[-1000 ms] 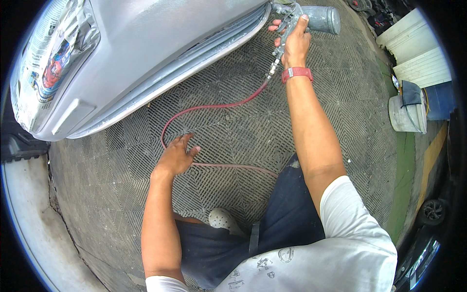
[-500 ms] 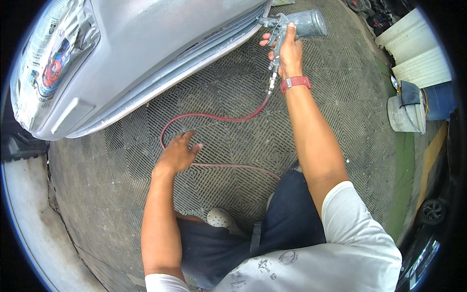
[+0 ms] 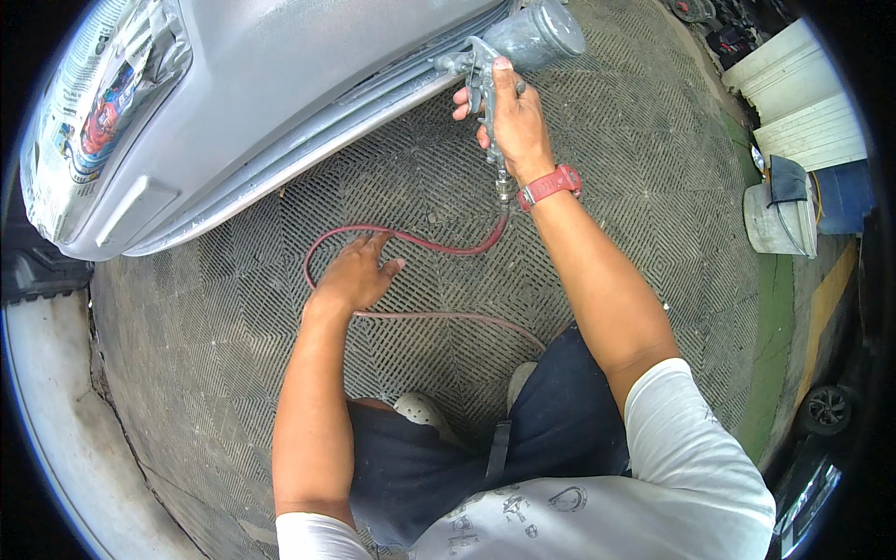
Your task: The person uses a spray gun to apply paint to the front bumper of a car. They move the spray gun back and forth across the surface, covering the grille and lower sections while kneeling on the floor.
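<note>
Newspaper (image 3: 103, 121) covers part of the grey bodywork (image 3: 280, 75). Left hand (image 3: 355, 273) hangs loose-fingered over the red hose (image 3: 448, 249), which might snag if pulled. Spray gun (image 3: 525, 39) sits in the right hand's (image 3: 521, 129) grasp, nozzle near the bodywork's lower edge; drifting closer could scrape it.

Gray ridged floor tiles (image 3: 691, 233); green strip (image 3: 775, 308) along the right.

White short-sleeved shirt (image 3: 635, 518) with dark line prints (image 3: 567, 499), dark shorts (image 3: 574, 411), red wristwatch (image 3: 551, 188), pale perforated clogs (image 3: 420, 411)
</note>
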`<state>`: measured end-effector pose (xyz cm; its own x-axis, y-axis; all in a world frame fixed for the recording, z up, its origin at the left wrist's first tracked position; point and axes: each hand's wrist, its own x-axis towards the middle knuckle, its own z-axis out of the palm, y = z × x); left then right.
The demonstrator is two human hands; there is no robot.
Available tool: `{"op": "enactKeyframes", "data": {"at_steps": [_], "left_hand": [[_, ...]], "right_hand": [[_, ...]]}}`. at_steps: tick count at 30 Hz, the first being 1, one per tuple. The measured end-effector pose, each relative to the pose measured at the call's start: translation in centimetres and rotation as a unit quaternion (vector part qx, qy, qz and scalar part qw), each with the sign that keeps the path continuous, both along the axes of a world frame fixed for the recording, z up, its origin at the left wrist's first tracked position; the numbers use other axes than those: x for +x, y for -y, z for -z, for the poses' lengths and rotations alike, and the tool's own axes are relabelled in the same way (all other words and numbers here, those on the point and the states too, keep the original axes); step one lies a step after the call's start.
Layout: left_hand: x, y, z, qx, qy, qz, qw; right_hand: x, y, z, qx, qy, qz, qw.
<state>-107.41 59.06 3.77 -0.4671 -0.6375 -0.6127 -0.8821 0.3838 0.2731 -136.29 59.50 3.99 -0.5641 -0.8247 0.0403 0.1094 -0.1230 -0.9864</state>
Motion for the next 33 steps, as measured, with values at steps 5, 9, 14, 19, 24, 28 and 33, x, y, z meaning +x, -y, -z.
{"op": "enactKeyframes", "data": {"at_steps": [5,9,14,19,24,28,33], "left_hand": [[0.4,0.1,0.2,-0.005,-0.015,0.02,1.0],[0.7,0.2,-0.2,0.012,-0.014,0.002,1.0],[0.4,0.1,-0.8,0.015,0.005,-0.012,1.0],[0.2,0.1,-0.6,0.009,-0.006,-0.001,1.0],[0.6,0.3,-0.2,0.017,-0.021,-0.006,1.0],[1.7,0.4,0.2,0.003,-0.024,-0.001,1.0],[2.9,0.4,0.5,-0.024,-0.014,0.008,1.0]], "right_hand": [[-0.1,0.4,-0.6,-0.004,-0.057,0.077,0.995],[-0.3,0.5,-0.8,-0.051,-0.049,0.176,0.982],[-0.5,-0.1,-0.5,-0.059,-0.054,0.093,0.992],[-0.9,-0.2,-0.2,-0.054,-0.023,-0.01,0.998],[-2.3,0.6,-0.5,-0.047,-0.056,0.091,0.993],[-3.9,1.6,-0.8,-0.057,-0.065,0.159,0.983],[-5.4,2.6,-1.2,-0.068,-0.045,0.197,0.977]]}}
